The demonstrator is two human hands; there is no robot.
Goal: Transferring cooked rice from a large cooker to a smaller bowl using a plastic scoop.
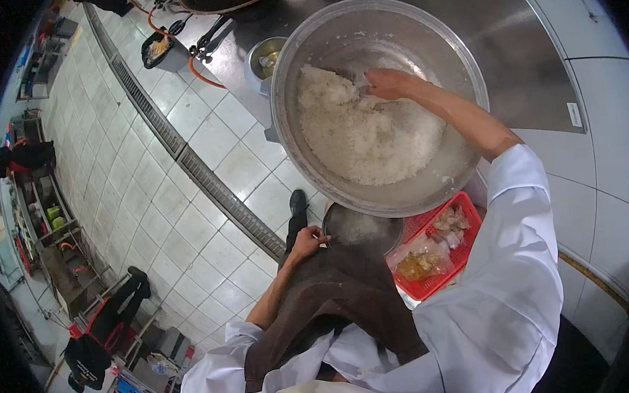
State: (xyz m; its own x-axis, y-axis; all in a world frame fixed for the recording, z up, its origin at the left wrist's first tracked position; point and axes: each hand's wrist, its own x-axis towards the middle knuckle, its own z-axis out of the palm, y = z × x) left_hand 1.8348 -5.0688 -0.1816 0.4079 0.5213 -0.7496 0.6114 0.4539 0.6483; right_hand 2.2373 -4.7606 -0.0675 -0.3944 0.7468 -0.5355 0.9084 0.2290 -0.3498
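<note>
A large metal basin holds a mound of white cooked rice. My right hand reaches over its right wall, down to the rice at the far side, with the fingers bent. A dark patch lies just left of those fingers; whether they hold a tool or rice is not clear. Below the basin, my left hand grips the left rim of a dark round pot, with pale grains inside. The basin's rim overlaps the pot's far side.
A red plastic basket with bagged food stands right of the pot. Left of the basin is a small metal container. A steel counter lies beyond. A floor drain crosses the tiles. Two people are at far left.
</note>
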